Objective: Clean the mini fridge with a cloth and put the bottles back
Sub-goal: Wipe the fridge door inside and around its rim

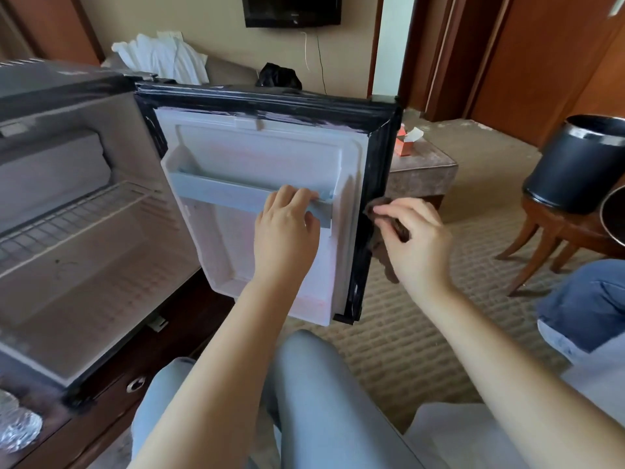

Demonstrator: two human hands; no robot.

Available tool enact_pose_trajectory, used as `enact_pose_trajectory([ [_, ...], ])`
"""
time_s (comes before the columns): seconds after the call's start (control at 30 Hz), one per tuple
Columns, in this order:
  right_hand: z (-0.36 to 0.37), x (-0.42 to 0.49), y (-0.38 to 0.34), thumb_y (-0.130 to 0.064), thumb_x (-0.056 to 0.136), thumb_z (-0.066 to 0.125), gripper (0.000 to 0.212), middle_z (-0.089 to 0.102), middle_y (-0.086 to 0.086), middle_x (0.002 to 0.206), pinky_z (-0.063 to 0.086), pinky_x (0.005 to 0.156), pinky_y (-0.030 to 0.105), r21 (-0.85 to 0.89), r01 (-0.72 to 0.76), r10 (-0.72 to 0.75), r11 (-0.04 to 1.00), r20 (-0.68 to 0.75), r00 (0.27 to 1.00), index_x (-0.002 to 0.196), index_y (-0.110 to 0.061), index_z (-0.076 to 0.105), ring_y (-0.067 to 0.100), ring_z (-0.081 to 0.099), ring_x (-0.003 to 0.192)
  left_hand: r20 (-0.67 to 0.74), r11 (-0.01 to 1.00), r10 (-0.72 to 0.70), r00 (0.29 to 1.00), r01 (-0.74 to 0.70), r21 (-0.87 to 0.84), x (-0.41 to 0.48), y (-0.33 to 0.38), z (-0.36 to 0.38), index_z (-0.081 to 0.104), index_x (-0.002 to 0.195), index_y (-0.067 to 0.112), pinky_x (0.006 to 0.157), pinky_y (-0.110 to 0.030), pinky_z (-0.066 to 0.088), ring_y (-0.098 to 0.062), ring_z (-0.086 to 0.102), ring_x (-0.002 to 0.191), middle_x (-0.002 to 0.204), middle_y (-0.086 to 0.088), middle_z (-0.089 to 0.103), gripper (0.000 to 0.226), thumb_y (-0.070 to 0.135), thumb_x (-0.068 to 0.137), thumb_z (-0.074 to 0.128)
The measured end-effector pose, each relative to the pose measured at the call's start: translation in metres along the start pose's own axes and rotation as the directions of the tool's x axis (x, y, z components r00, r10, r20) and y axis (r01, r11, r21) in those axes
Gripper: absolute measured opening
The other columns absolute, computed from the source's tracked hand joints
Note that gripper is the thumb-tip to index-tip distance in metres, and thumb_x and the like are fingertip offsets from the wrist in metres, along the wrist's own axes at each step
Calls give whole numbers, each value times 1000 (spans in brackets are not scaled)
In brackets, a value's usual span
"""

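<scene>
The mini fridge stands open at the left, with a wire shelf inside and no bottles in sight. Its door is swung wide toward me, white inside with a black rubber seal. My left hand grips the rail of the door shelf, fingers hooked over its top edge. My right hand pinches a dark brown cloth against the black outer edge of the door. Part of the cloth hangs below my palm.
A padded stool with an orange tissue box stands behind the door. At the right a black bin sits on a wooden chair. Foil-wrapped items lie at the bottom left. My knees are below; another person's leg shows far right.
</scene>
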State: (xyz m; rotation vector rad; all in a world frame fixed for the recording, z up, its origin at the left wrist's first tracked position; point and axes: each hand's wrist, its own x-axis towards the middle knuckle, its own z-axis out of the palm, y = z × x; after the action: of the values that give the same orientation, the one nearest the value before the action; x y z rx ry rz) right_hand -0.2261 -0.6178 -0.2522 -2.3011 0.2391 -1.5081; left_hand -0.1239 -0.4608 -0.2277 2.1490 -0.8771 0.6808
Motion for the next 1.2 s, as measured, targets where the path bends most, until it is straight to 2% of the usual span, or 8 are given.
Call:
enact_pose_trajectory([
  [0.13, 10, 15, -7, -3, 82, 73, 10, 68, 6, 88, 50, 79, 26, -27, 88, -91, 996, -149, 985, 91, -6, 76, 22, 61, 83, -32, 1000, -1, 999, 1, -25, -3, -2, 0, 65, 103, 11, 71, -37, 44, -26, 52, 95, 99, -3, 59, 25, 3, 82, 55],
  [0.23, 34, -30, 12, 1, 82, 72, 13, 62, 9, 81, 49, 71, 33, -51, 53, -56, 997, -54, 997, 93, -4, 76, 28, 58, 76, -53, 999, 7, 999, -9, -35, -5, -6, 0, 65, 102, 12, 71, -39, 45, -26, 52, 93, 98, -3, 59, 23, 7, 82, 54],
  [0.5, 62, -116, 46, 2, 68, 82, 21, 62, 1, 80, 44, 67, 17, -259, -175, 251, 950, 300, 920, 84, -10, 78, 25, 61, 77, -23, 996, 25, 999, -26, -82, 0, -7, 7, 66, 108, 14, 73, -43, 48, -26, 52, 96, 102, -3, 59, 33, 3, 80, 54],
  [0.67, 43, -53, 16, -1, 80, 74, 12, 65, 9, 84, 46, 76, 23, -59, -95, 91, 994, -78, 993, 91, -4, 76, 20, 59, 81, -42, 992, 31, 999, -36, -121, -4, -12, 6, 66, 110, 15, 75, -44, 48, -23, 49, 98, 103, -2, 59, 38, 0, 79, 49],
  [0.8, 59, -64, 20, 1, 81, 73, 13, 63, 9, 83, 49, 75, 25, -47, -104, 96, 994, -147, 984, 93, -3, 76, 22, 59, 79, -40, 990, 30, 999, -35, -138, -4, -13, 6, 66, 111, 15, 77, -43, 47, -23, 50, 98, 104, -1, 60, 39, 0, 79, 48],
  [0.93, 87, -127, 47, 5, 71, 79, 22, 60, 6, 79, 43, 72, 16, -158, -240, 238, 958, -28, 971, 90, -7, 77, 21, 57, 71, -37, 988, 37, 999, -42, -149, 1, -14, 11, 66, 109, 14, 74, -44, 47, -24, 50, 97, 103, -1, 60, 43, -2, 77, 44],
  [1.1, 104, -169, 75, 2, 68, 81, 20, 59, 2, 75, 47, 58, 22, -288, -332, 408, 898, 265, 874, 81, -13, 78, 26, 62, 69, -48, 983, 36, 998, -44, -177, 7, -14, 19, 67, 110, 13, 74, -45, 47, -21, 47, 98, 103, -2, 61, 49, -7, 73, 41],
  [1.2, 97, -156, 68, 0, 70, 80, 19, 60, 2, 77, 44, 61, 18, -253, -363, 418, 897, 217, 882, 84, -13, 78, 23, 63, 68, -55, 985, 39, 998, -48, -169, 6, -14, 19, 67, 111, 13, 75, -43, 46, -21, 47, 98, 103, -2, 61, 49, -7, 73, 43],
])
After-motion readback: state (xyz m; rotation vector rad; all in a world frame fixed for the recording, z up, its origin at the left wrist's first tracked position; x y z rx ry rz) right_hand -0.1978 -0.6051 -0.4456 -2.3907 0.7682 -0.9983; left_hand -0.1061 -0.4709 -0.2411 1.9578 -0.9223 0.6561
